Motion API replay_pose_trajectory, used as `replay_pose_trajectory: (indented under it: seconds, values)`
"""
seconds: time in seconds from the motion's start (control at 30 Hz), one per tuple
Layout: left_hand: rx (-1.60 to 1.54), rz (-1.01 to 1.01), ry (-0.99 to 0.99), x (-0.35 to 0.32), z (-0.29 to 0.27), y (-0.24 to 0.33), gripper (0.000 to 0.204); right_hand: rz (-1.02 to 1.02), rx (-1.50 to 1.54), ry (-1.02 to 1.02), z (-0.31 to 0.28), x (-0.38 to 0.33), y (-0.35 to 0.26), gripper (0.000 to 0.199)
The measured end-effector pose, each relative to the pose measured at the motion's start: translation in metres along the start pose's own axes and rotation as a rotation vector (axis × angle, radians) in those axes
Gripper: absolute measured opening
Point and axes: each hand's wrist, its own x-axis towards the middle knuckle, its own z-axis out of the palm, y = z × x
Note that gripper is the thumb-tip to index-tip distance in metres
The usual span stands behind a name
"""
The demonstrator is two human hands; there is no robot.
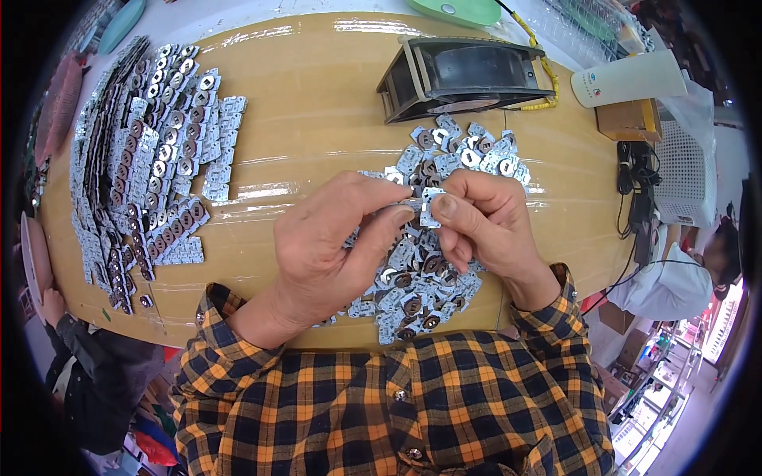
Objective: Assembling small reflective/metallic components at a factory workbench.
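Note:
Between thumb and fingers, my right hand (pixel 496 218) pinches a small pale circuit board (pixel 431 213) with holes in it. My left hand (pixel 337 230) is closed in a pinch against that board's left side, around a small dark part (pixel 415 193) that the fingertips partly cover. Both hands meet above a loose pile of small boards (pixel 413 297), many bearing a round dark or silvery disc. Part of this pile is hidden under the hands. At the left of the table lie long rows of similar boards (pixel 171 143), stacked close together and overlapping.
A black boxy fan-like unit (pixel 472 71) with a yellow-wrapped cable stands behind the pile. To the right are a white cup (pixel 627 78) on a cardboard box, black cables (pixel 635 178) and a white plastic basket (pixel 683 170). Another person's hand (pixel 54 308) is at the left table edge.

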Motion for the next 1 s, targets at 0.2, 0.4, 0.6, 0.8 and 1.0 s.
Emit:
replay_pose_trajectory:
  seconds: [0.2, 0.4, 0.6, 0.8, 1.0]
  values:
    - [0.007, 0.007, -0.003, -0.0001, 0.0004, -0.0013, 0.021, 0.013, 0.056, 0.022, 0.0013, 0.0019, 0.0007, 0.026]
    - [0.014, -0.005, -0.160, 0.0010, -0.0073, 0.0008, 0.016, 0.042, 0.101, 0.048, 0.0020, 0.0021, 0.0006, 0.027]
    - [0.007, 0.221, -0.286, 0.0021, -0.0026, -0.0020, 0.015, -0.018, 0.065, 0.157, -0.0043, 0.0041, 0.0010, 0.027]
    - [-0.018, 0.068, -0.055, 0.0078, -0.0056, 0.0026, 0.021, -0.028, -0.020, 0.061, 0.0010, -0.0030, -0.0033, 0.026]
    - [0.003, 0.114, -0.152, 0.0079, -0.0075, 0.0020, 0.021, 0.003, 0.054, 0.103, 0.0031, -0.0021, -0.0010, 0.026]
